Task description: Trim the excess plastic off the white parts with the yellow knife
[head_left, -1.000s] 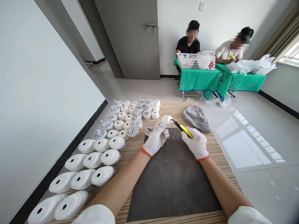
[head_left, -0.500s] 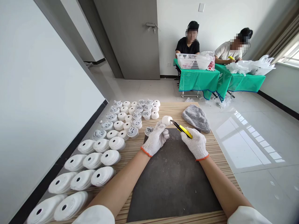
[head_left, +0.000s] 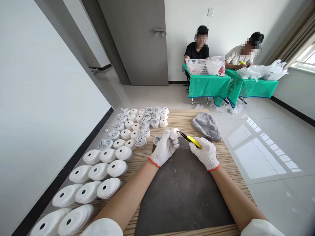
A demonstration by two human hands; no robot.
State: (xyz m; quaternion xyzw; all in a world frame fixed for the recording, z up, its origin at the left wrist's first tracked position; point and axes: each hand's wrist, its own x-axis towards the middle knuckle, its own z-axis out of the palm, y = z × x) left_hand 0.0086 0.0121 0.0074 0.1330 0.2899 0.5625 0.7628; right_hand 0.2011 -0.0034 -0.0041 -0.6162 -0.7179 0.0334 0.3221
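Note:
A small round white plastic part (head_left: pixel 174 133) is held up in the fingers of my left hand (head_left: pixel 164 149), which wears a white knit glove with an orange cuff. My right hand (head_left: pixel 204 153), gloved the same way, is closed around a yellow and black utility knife (head_left: pixel 194 141). The knife's tip touches, or nearly touches, the part's right side. Below both hands lies a dark grey mat (head_left: pixel 182 193) sprinkled with tiny white shavings. Just behind my left hand, one white part with a grey inner face (head_left: pixel 157 140) sits at the mat's far edge.
Rows of white ridged round parts (head_left: pixel 107 187) cover the table's left side, several with grey inner faces. A grey cloth (head_left: pixel 206 126) lies at the far right of the striped table (head_left: pixel 179 114). Two people sit beyond at green-covered tables (head_left: pixel 209 86) holding a white basket (head_left: pixel 203 67) and plastic bags.
My left hand has turned the white part slightly, and it sits a little lower. The knife has shifted slightly left and down with it. The view has tilted a little.

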